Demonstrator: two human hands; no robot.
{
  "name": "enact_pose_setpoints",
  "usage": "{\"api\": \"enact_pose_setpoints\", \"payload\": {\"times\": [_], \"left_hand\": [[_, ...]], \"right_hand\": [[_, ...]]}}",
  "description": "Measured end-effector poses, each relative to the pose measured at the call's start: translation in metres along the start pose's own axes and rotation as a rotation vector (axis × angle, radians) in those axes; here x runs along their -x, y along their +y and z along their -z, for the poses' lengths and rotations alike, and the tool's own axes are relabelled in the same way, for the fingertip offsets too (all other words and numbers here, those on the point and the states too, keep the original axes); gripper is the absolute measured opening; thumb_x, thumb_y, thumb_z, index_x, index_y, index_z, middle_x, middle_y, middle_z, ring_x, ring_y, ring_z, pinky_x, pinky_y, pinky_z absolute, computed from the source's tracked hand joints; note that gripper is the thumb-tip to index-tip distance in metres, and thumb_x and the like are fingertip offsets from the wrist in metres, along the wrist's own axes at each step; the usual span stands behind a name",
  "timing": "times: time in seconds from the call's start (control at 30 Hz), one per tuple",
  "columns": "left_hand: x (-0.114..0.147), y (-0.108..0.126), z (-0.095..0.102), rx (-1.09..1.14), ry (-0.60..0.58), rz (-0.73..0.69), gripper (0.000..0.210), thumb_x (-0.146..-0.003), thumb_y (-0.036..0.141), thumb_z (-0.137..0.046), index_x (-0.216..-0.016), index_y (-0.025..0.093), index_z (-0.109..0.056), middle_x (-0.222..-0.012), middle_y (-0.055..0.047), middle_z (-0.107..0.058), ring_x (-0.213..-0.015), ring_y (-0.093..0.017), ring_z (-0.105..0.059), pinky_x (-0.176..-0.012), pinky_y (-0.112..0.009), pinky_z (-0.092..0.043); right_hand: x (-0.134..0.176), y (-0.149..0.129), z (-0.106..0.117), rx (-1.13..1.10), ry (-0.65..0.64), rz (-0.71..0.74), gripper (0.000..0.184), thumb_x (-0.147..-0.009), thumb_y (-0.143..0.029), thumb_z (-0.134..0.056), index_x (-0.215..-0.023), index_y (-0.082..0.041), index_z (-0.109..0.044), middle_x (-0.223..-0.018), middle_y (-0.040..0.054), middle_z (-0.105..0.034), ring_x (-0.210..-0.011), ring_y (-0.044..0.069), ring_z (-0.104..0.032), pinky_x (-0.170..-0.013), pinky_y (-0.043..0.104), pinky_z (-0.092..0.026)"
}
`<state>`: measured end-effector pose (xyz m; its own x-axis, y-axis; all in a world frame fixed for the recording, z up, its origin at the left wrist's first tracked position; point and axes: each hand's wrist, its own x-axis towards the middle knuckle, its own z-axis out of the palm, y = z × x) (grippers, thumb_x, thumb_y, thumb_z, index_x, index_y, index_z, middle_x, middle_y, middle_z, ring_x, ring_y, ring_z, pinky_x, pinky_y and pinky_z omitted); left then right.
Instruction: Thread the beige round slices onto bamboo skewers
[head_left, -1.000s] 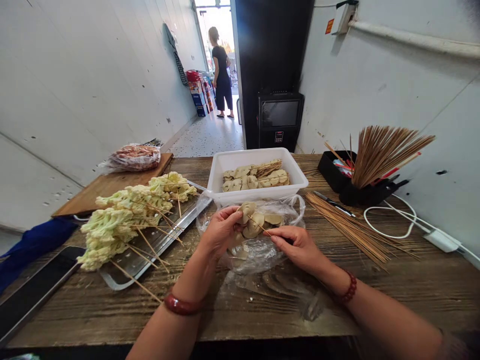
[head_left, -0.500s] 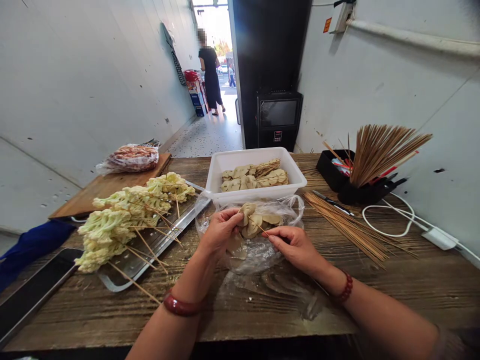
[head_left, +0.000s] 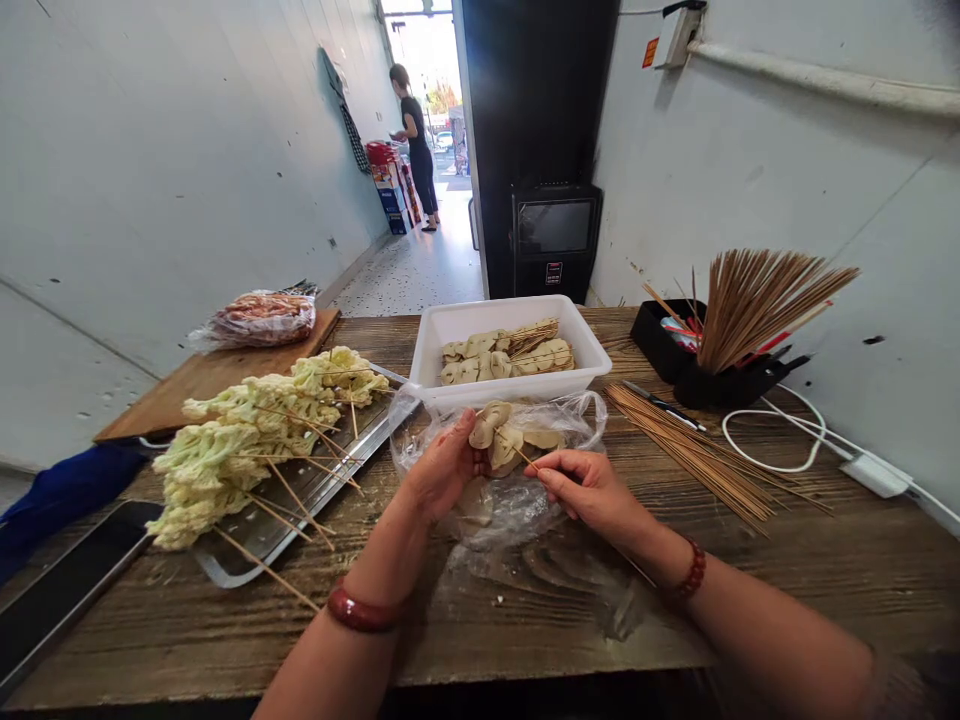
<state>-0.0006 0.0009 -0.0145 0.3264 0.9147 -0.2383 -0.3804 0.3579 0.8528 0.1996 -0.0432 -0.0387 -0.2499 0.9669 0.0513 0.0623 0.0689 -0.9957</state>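
Observation:
My left hand cups the left end of a row of thin, pale round slices, which look like potato. Its thumb is stretched up along the edge slice and its fingers curl beneath. Through these slices runs a thin wooden skewer, its near end pinched between the thumb and fingers of my right hand. Under both hands spreads a clear plastic bag, with more slices partly visible in it. Just beyond stands a white plastic tub holding several finished skewers of slices.
Skewered cauliflower lies on a metal tray at left, sticks jutting toward me. Behind it, bagged meat rests on a wooden board. Loose skewers, a black holder and a white cable lie right. A person stands near the doorway.
My left thumb has lifted from its pinch on the end slice and straightened, the hand opening around the slices. My right hand keeps the skewer almost in place. The person by the doorway has turned.

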Motion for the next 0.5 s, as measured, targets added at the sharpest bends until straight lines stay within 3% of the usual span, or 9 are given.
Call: {"api": "enact_pose_setpoints", "payload": {"times": [0.17,0.27,0.5], "left_hand": [[-0.0003,0.002,-0.0018,0.056,0.04,-0.083,0.033,-0.062,0.04,-0.087,-0.077,0.014,-0.072,-0.072,-0.004,-0.068,-0.065,-0.014,-0.061,-0.062,-0.024,-0.051],[-0.0002,0.0033,-0.0033,0.064,0.08,-0.109,0.029,-0.057,0.03,-0.09,-0.071,0.013,-0.07,-0.066,0.0,-0.065,-0.059,-0.009,-0.057,-0.057,-0.019,-0.048],[0.0023,0.0041,-0.0095,0.082,0.061,-0.093,0.024,-0.062,0.026,-0.086,-0.074,0.014,-0.069,-0.069,-0.001,-0.066,-0.061,-0.011,-0.058,-0.058,-0.02,-0.048]], "right_hand": [[-0.0005,0.0033,0.0005,0.102,0.027,0.1,0.029,-0.089,-0.036,-0.058,-0.091,-0.014,-0.076,-0.059,0.0001,-0.063,-0.048,0.009,-0.049,-0.043,0.019,-0.035],[-0.0009,0.0025,0.0001,0.174,0.061,0.157,0.024,-0.088,-0.03,-0.058,-0.089,-0.015,-0.076,-0.067,0.0031,-0.07,-0.058,0.013,-0.059,-0.05,0.021,-0.043],[-0.0003,-0.0028,-0.0005,0.284,0.084,0.245,0.019,-0.087,-0.021,-0.058,-0.087,-0.016,-0.076,-0.081,0.0061,-0.077,-0.071,0.017,-0.069,-0.066,0.026,-0.052]]}}
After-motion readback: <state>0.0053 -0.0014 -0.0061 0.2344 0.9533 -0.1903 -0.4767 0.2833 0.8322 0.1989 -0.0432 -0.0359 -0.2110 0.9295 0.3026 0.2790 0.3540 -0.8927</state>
